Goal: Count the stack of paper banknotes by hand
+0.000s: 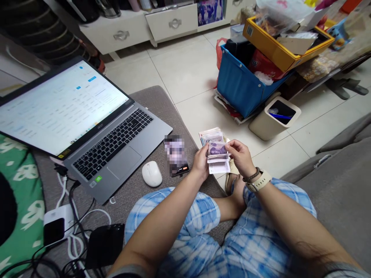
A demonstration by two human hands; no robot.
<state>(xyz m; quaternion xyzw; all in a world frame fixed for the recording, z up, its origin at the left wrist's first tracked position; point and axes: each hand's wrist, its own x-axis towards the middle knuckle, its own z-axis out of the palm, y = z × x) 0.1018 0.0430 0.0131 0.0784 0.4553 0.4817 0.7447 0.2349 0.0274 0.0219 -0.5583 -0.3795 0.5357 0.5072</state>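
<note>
Head view, near to far. Above the seated person's plaid trousers (199, 247), the left hand (200, 162) grips a layered sheaf of banknotes (218, 149) along its left side; the right hand (241, 156) pinches its right edge. To their left, mouse (152, 174) and phone (180, 158) lie beside the laptop (121, 162). The sheaf is held near the edge of the grey seat (153, 96): a slackened left grip would probably spill notes onto the tiled floor (188, 73), while clinging notes could be pinched together. Beyond stand a bin (259, 127) and blue crate (237, 85).
</note>
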